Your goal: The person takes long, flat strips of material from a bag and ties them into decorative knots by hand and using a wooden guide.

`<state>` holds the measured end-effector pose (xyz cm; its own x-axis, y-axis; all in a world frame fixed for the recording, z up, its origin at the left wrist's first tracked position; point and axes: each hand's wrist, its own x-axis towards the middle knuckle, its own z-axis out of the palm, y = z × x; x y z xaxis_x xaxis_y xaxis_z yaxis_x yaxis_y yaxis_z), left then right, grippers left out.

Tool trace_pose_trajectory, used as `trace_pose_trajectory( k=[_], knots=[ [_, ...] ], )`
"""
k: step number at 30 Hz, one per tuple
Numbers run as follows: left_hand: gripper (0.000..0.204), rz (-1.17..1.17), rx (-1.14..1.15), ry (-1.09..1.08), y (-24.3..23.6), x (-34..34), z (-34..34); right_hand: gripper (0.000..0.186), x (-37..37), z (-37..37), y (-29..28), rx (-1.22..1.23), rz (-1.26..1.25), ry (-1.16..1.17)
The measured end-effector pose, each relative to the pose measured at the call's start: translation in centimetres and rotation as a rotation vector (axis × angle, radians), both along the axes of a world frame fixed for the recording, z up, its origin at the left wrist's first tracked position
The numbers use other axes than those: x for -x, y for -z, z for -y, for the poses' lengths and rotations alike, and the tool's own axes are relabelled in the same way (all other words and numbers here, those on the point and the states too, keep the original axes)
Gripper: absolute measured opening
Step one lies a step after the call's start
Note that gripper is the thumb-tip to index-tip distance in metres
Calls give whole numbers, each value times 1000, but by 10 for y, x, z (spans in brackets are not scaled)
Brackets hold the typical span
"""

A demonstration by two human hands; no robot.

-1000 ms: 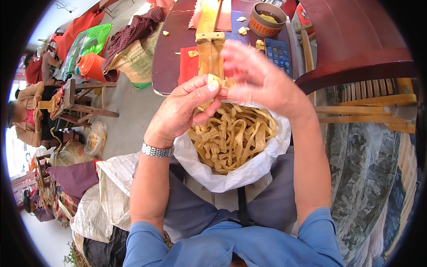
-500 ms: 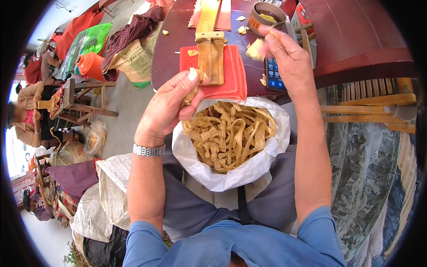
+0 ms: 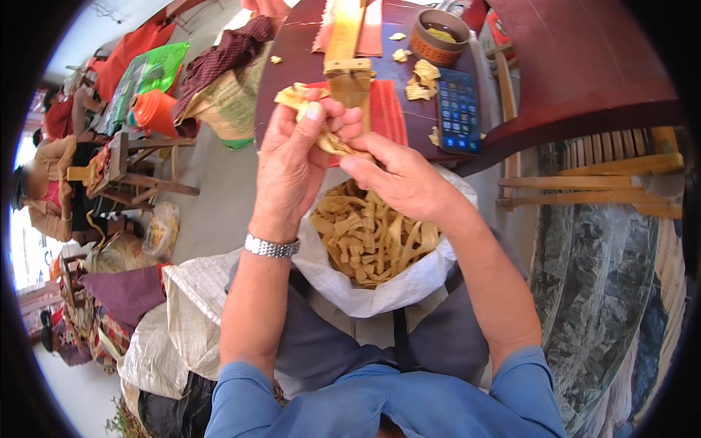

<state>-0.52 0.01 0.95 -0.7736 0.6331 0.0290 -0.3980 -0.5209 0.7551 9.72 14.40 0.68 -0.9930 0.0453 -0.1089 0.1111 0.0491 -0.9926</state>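
Note:
Both my hands meet above the near edge of the dark red table (image 3: 281, 80). My left hand (image 3: 292, 146), with a metal-band watch (image 3: 272, 246) on its wrist, grips a yellowish, leathery strip (image 3: 337, 144). One crumpled end (image 3: 293, 95) of it sticks out beyond my thumb. The fingertips of my right hand (image 3: 398, 171) pinch the strip's near end. Below, a white woven sack (image 3: 321, 281) between my legs holds many similar tan strips (image 3: 372, 241). Just past my fingers, a wooden tool with a flat bar (image 3: 350, 80) lies over a red cloth (image 3: 391, 109).
A brown cup (image 3: 438, 40) of liquid, a lit phone (image 3: 458, 109) and pale crumpled scraps (image 3: 422, 80) are on the table's right. A wooden chair (image 3: 599, 186) stands at right. Sacks (image 3: 175, 314) lie at left; farther off, a person (image 3: 51, 186) sits by a wooden stool (image 3: 139, 160).
My right hand has come down and left from beside the cup to the strip in my left hand. The scrap it held now lies on the table beside the phone.

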Motion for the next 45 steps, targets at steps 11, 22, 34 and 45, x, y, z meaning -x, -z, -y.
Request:
trace_pose_trajectory(
  k=[11, 22, 34, 45],
  knots=[
    [23, -398, 562, -225, -4, 6, -8, 19, 10, -22, 2, -787, -424, 381],
    [15, -257, 604, -195, 8, 38, -23, 18, 35, -36, 21, -1092, -621, 482],
    [15, -635, 981, -164, 15, 28, 2, 23, 7, -50, 24, -751, -150, 300],
    [23, -133, 410, 246, 6, -3, 15, 36, -15, -27, -5, 248, 135, -37]
  ],
)
